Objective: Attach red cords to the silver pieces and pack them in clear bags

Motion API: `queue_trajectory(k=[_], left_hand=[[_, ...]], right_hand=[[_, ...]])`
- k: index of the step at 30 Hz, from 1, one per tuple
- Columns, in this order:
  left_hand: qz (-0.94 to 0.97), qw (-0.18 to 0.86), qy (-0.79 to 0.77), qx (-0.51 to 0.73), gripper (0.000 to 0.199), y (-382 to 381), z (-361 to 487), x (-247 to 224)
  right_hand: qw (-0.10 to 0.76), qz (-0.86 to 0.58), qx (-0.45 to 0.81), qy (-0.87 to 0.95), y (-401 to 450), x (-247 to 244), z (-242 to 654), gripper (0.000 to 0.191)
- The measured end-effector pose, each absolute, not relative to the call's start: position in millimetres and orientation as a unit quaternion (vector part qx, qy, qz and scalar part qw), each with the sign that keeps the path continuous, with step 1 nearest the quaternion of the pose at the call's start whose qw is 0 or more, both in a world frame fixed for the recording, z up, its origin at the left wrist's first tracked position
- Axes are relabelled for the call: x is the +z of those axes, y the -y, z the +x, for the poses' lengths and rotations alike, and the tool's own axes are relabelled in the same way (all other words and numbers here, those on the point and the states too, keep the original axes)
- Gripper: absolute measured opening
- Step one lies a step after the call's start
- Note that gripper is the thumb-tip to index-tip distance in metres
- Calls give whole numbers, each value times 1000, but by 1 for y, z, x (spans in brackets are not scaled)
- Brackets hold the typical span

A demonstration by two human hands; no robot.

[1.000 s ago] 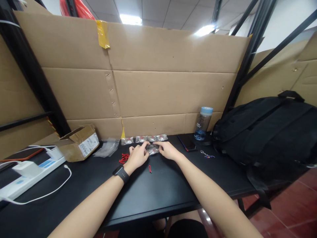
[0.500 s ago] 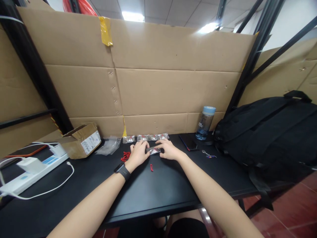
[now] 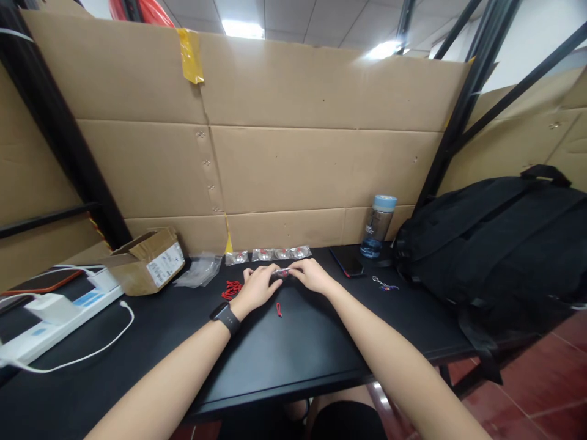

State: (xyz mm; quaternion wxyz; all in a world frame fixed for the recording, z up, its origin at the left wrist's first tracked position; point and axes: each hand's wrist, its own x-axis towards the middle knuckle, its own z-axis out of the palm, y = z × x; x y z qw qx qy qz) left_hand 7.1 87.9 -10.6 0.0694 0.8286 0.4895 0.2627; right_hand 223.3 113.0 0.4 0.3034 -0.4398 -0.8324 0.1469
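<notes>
Between both hands is a small clear plastic packet [image 3: 283, 272] with something red in it; the fingers partly cover it. My left hand [image 3: 257, 287], below which a dark watch sits on the wrist, is closed on the packet's left side. My right hand [image 3: 314, 276] pinches the right side. Just in front of the hands lies a short red cord loop [image 3: 279, 310] on the black table [image 3: 293, 354]. A bundle of red cords [image 3: 230, 289] rests left of my left hand. Several similar clear packets [image 3: 263, 254] with round contents line up behind the hands.
Left are clear plastic bags [image 3: 199, 272], an open cardboard box [image 3: 147, 263] and a white power strip [image 3: 68, 318] with cables. To the right lie a phone [image 3: 347, 263], a small beaded charm [image 3: 386, 285], a water bottle [image 3: 378, 226] and a black backpack [image 3: 499, 244]. Cardboard [image 3: 284, 171] walls the back.
The packet has been tilted and now shows as a thinner strip between the fingers. My right fingers have closed in on its edge. The whole view has shifted slightly.
</notes>
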Motion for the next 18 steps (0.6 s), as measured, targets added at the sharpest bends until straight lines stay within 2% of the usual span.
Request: queue_trajectory(k=[8, 12, 14, 18], left_hand=[[794, 142, -510, 300, 28, -94, 3, -4], [788, 165, -494, 328, 27, -96, -2, -1], [786, 181, -482, 343, 27, -97, -3, -1], [775, 204, -474, 365, 33, -100, -5, -3]], right_hand=[[355, -424, 260, 791, -117, -5, 219, 27], [375, -370, 384, 759, -117, -9, 215, 28], [387, -342, 434, 738, -115, -8, 213, 35], [402, -355, 451, 713, -112, -4, 208, 34]])
